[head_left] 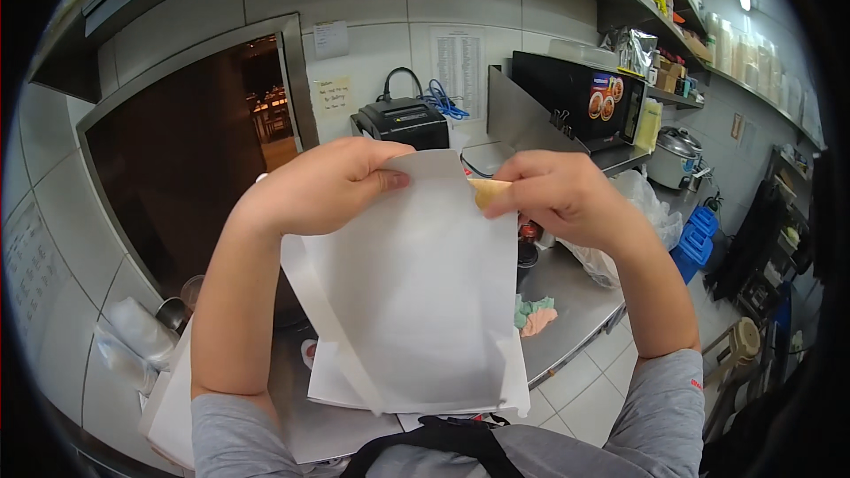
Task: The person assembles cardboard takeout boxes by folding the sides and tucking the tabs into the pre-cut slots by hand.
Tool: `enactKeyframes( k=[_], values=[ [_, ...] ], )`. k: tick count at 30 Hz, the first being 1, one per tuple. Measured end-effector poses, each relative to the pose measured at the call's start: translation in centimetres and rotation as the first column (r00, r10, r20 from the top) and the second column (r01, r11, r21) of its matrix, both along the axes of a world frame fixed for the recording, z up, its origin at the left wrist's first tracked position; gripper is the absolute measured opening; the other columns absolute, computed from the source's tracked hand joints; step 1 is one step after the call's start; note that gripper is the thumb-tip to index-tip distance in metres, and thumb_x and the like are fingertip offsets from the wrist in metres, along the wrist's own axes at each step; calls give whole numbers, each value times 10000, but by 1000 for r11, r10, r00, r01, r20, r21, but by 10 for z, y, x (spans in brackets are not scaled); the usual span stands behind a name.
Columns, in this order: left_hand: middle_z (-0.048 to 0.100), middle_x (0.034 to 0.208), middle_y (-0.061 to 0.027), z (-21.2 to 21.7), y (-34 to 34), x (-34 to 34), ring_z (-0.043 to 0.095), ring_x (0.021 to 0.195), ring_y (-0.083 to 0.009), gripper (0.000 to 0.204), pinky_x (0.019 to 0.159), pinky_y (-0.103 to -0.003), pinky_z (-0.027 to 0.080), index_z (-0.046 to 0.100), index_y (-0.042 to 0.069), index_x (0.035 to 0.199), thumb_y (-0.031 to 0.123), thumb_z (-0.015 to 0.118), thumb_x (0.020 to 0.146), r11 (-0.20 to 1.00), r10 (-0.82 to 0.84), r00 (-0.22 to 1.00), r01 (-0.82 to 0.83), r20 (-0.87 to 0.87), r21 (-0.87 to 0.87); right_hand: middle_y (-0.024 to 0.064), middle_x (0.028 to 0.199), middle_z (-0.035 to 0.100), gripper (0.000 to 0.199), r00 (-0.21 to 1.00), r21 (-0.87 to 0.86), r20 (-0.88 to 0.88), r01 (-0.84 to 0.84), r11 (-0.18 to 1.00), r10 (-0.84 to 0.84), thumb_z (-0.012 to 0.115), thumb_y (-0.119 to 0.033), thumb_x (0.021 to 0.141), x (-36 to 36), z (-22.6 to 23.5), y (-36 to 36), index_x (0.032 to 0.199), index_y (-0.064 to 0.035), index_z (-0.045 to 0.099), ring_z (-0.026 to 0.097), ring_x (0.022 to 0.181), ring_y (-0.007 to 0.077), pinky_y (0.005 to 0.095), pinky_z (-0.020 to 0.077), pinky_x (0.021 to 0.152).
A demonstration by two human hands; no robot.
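Both hands hold a flat white paper bag (412,292) upright above the steel counter (567,288), its creased lower edge hanging over the counter's front edge. The left hand (323,188) is clamped on the bag's top edge; the right hand (558,195) pinches a small tan piece (489,191) at the bag's mouth. Crumpled cloths (534,313) lie near the counter's front right corner.

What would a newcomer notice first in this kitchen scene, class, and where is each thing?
A large white paper bag fills the centre, held up at its top edge by the left hand and right hand. The right fingers pinch a yellowish piece at the bag's mouth. Behind, a black printer sits against the tiled wall.
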State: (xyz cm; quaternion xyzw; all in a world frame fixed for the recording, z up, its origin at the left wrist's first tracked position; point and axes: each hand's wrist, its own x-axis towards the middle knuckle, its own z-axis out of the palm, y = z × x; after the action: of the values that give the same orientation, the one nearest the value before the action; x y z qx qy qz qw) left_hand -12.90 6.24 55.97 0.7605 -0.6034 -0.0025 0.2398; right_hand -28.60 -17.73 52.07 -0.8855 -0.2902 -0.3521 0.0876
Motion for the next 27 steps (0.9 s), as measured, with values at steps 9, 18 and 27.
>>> enactKeyframes(
  k=[9,18,27],
  values=[
    [519,969,-65,-62,-40,-41,549,879,-245,519,740,-356,391,553,114,1260,85,722,771,827,406,610,71,680,-558,-19,856,670,189,996,717,76,-86,691,45,566,40,974,-15,-17,5,1091,-24,699,592,692,16,229,476,556],
    [595,776,-85,-65,-37,-45,653,713,-280,282,624,-396,524,546,68,901,148,784,772,819,440,681,-38,585,-573,65,764,572,363,900,-66,412,187,980,-144,715,56,785,-23,-18,12,1129,-59,712,598,655,224,351,491,569],
    [593,777,-83,-63,-28,-54,648,698,-259,296,599,-386,512,532,66,868,163,792,765,827,437,699,-65,566,-558,68,795,590,349,927,-27,346,162,986,-143,712,66,781,-34,-12,15,1099,-78,722,592,657,226,343,479,567]
  ],
)
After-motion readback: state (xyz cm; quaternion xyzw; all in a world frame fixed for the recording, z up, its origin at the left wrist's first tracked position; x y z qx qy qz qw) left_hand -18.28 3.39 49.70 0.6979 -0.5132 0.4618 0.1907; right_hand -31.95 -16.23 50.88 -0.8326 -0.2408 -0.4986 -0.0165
